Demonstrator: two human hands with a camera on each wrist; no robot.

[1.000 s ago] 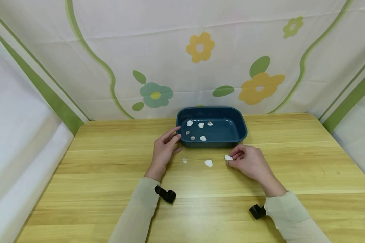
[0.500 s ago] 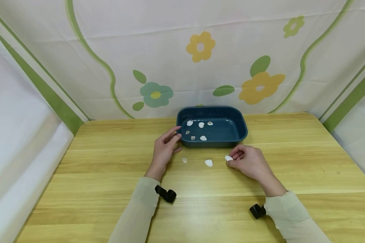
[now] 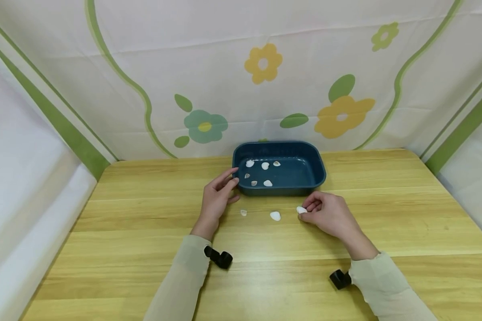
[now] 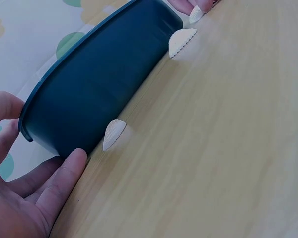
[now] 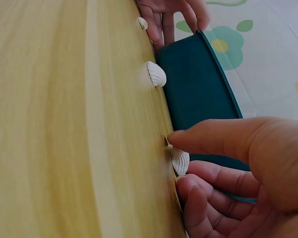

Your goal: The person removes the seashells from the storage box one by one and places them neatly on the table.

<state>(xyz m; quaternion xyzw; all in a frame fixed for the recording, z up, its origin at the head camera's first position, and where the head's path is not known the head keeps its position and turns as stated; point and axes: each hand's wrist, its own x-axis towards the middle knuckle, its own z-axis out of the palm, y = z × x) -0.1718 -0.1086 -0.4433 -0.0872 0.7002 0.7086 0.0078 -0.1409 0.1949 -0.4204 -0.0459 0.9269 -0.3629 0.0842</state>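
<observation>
My right hand [image 3: 327, 214] pinches a white ribbed seashell [image 3: 301, 209] between thumb and fingertips, low over the wooden table just in front of the dark blue basin. In the right wrist view, that seashell [image 5: 180, 161] shows between the thumb and the curled fingers. My left hand [image 3: 217, 198] rests its fingertips on the left end of the basin [image 3: 293, 174], at the rim. Lower fingers lie against its outer wall in the left wrist view. A larger white seashell [image 3: 275, 216] and a small beige seashell [image 3: 243, 213] lie on the table between the hands.
Several white and brownish seashells [image 3: 265, 166] lie spread over the left half of the basin's floor. Behind the basin, a flower-printed cloth [image 3: 233, 80] hangs down to the back edge of the wooden table [image 3: 144, 214]. A black wrist device sits on each sleeve.
</observation>
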